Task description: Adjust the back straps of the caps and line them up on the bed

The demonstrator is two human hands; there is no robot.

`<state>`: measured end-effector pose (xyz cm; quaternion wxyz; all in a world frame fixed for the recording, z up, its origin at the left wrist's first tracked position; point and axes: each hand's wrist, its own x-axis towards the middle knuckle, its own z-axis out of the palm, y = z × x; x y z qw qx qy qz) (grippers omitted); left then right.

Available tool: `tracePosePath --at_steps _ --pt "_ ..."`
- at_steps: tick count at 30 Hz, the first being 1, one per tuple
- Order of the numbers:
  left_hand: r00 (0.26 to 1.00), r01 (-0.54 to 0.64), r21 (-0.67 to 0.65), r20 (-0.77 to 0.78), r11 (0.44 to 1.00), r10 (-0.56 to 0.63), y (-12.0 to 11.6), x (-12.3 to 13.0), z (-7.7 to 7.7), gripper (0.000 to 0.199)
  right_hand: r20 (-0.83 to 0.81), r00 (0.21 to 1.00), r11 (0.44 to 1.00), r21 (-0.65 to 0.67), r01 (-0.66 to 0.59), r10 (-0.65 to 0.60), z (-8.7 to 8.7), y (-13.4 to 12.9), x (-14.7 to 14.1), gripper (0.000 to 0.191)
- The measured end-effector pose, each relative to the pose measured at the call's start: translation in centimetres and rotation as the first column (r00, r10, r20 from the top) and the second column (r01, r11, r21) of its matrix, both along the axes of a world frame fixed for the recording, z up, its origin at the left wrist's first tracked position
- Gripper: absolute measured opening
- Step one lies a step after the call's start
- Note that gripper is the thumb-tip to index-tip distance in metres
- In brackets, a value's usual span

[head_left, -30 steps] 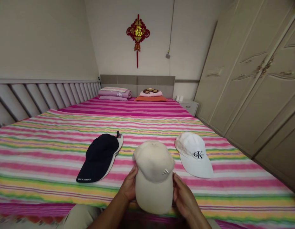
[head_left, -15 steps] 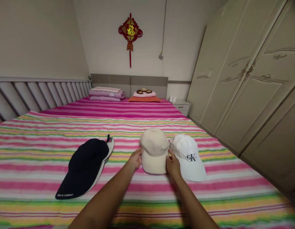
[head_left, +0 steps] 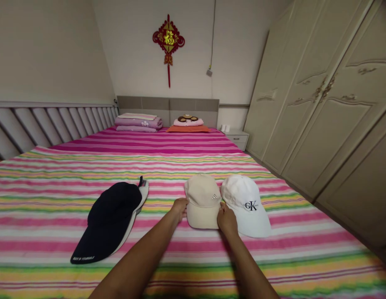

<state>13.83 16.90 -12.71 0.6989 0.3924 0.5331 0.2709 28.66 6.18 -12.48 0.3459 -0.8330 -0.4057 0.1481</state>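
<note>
A beige cap (head_left: pixel 202 199) lies on the striped bedspread with its brim toward me. My left hand (head_left: pixel 180 209) grips its left edge, fingers partly hidden under it. On the other side, my right hand (head_left: pixel 227 218) pinches the right edge where crown and brim meet. Just right of it rests a white cap (head_left: pixel 247 207) with black letters, close beside the beige one and near my right hand. Farther left a dark navy cap (head_left: pixel 111 220) lies on its side, its light underside showing, apart from both hands.
Folded purple bedding (head_left: pixel 138 123) and a pink pillow on an orange cloth (head_left: pixel 188 129) lie by the headboard (head_left: pixel 149 104). A railing runs along the left. A nightstand (head_left: pixel 238 138) and a tall wardrobe (head_left: pixel 305 99) stand on the right.
The beige cap's crown has come down and sits lower and flatter. My right hand's fingers have drawn closer together at its edge. The view has shifted slightly.
</note>
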Motion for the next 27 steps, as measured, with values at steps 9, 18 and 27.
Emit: tracePosePath --at_steps 9,18,27 --pt "0.985 0.098 0.073 -0.150 0.992 -0.086 -1.1 0.1 0.7 0.027 0.068 0.997 0.996 -0.069 0.053 -0.048 -0.1 -1.2 -0.5 0.040" --pt "0.921 0.175 0.359 -0.389 0.917 -0.024 -0.7 -1.0 0.0 0.023 0.157 0.988 0.999 -0.044 0.019 -0.012 0.3 -3.4 -1.9 0.039" --pt "0.907 0.300 0.630 -0.421 0.717 -0.009 -2.3 -1.1 -0.8 0.046 0.383 0.917 0.994 -0.067 -0.090 0.109 -1.9 -5.9 -4.4 0.064"
